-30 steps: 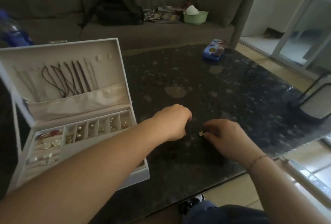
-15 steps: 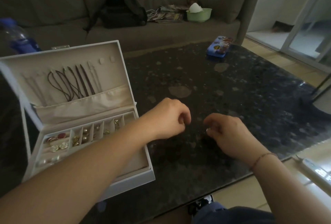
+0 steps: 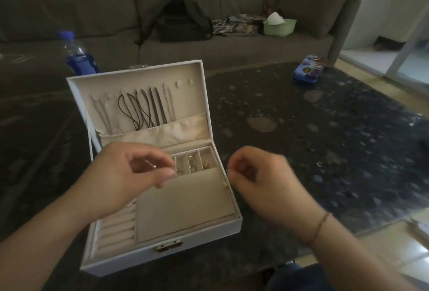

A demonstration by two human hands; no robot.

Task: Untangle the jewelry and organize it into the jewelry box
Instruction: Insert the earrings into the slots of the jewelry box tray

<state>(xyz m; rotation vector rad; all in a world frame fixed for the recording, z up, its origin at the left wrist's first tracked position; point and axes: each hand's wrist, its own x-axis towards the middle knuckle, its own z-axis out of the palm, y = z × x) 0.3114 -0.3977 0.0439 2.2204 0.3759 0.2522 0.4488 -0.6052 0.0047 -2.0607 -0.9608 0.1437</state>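
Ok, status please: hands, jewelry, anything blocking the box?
Left hand pinches small gold piece over open jewelry box. Right hand pinches another beside it. Nothing blocks the compartments.

A home living room. A long grey sofa (image 3: 162,7) runs across the top of the frame, with a black backpack (image 3: 183,21), loose magazines (image 3: 239,27) and a green bowl (image 3: 279,27) on its seat. Below it a dark stone coffee table (image 3: 313,132) fills the middle, with a water bottle (image 3: 77,54) at upper left. Tiled floor (image 3: 411,258) and a glass door (image 3: 415,56) show at the right edge.
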